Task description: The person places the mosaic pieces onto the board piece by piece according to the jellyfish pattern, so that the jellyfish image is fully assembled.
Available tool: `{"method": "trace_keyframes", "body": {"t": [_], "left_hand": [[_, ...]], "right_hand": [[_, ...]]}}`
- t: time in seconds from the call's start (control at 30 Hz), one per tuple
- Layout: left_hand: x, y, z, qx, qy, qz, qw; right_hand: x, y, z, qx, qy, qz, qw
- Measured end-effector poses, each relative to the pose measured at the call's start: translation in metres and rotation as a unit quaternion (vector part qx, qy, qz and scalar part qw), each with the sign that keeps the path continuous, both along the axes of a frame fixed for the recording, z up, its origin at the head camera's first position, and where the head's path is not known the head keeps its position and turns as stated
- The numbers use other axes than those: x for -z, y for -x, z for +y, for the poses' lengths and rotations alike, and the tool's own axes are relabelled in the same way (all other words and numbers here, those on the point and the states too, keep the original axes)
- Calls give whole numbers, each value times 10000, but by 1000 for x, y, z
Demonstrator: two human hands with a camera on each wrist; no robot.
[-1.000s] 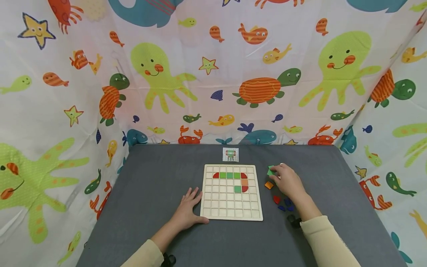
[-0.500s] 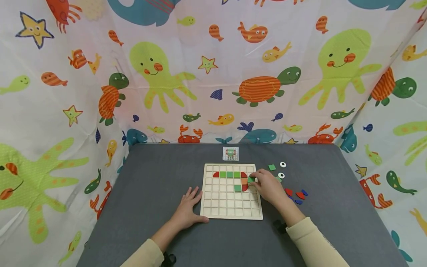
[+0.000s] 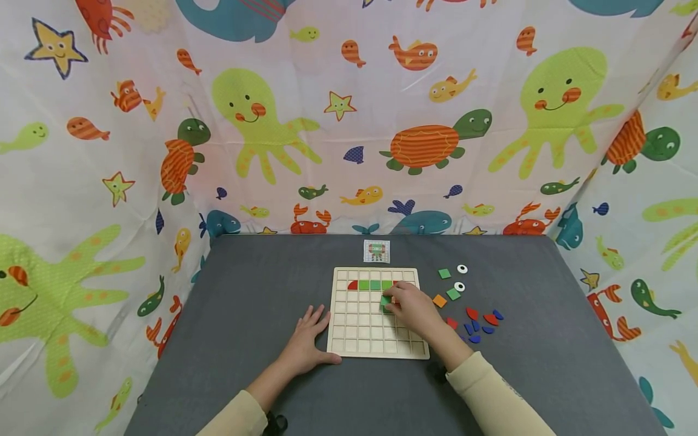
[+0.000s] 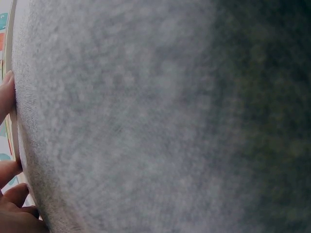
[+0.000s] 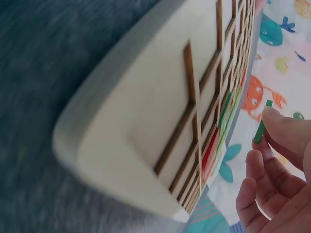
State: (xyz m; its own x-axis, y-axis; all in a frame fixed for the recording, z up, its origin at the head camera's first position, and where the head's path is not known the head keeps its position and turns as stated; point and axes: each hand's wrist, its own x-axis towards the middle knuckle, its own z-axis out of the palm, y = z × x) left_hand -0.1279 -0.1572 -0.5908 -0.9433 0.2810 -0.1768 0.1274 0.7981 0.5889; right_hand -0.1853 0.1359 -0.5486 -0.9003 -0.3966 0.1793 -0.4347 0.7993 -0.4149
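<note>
A pale wooden grid board lies on the grey table. My left hand rests at its left edge, fingers and thumb spread and touching the rim. Above the board's upper right part, my right hand pinches a green square tile between thumb and fingers, seen edge-on in the right wrist view. In the board's upper row sit a red rounded piece and several green squares. My right hand hides most of the pieces at the row's right end and below it.
Behind the board lies a small picture card. Right of the board are loose green squares, white rings, an orange square, and several red and blue pieces. A sea-animal curtain hangs around the table.
My right hand has taken a green square from the pieces on the right and carried it left over the board. My left hand has stayed at the board's edge.
</note>
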Motion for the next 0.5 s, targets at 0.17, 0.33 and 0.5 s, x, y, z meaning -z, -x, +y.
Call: {"method": "trace_keyframes", "body": {"t": [0.17,0.33,0.5], "left_hand": [[-1,0,0,46,30,-1,10000],[-1,0,0,30,-29,5,10000],[1,0,0,40,-69,64,9999]], "right_hand": [[6,4,-10,-24,13,-268,9996],[11,8,-16,-19,-85,-543,9985],[12,11,-22,-117,-257,-686,9972]]}}
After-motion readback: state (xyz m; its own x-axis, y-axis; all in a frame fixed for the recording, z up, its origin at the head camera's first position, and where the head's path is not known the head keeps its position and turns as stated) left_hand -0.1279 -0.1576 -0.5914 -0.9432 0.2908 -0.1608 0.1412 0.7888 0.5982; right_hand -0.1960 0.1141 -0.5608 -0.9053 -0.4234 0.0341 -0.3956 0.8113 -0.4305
